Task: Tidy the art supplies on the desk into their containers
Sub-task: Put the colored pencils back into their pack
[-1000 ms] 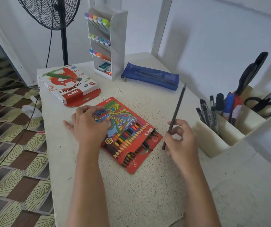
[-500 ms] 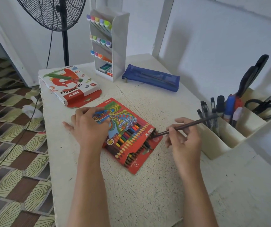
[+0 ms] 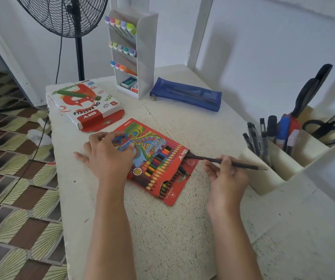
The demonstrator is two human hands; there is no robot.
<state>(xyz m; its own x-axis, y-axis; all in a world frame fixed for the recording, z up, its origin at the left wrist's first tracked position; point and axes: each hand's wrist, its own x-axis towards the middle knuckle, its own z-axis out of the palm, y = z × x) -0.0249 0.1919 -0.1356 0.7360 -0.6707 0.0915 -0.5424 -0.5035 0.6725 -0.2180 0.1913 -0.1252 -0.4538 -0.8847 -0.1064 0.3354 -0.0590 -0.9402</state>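
A red colour pencil box (image 3: 158, 158) lies flat on the white desk (image 3: 162, 229), its flap open on the right with several pencils inside. My left hand (image 3: 108, 156) presses on the box's left end, fingers curled over its edge. A dark pencil (image 3: 243, 165) is pinched in my right hand (image 3: 226, 176); it lies nearly level, blunt end at the box's open upper right corner, sharpened tip pointing right toward the cream organiser (image 3: 279, 170).
An oil pastels box (image 3: 83, 102) lies at the back left. A white marker rack (image 3: 134, 51) and a blue mesh pencil case (image 3: 186, 96) stand behind. The cream organiser holds pens and scissors (image 3: 324, 128). A fan (image 3: 65, 15) stands beyond the desk.
My right hand swung the pencil down from nearly upright to nearly level and brought its blunt end to the box's opening. My left hand stayed on the box.
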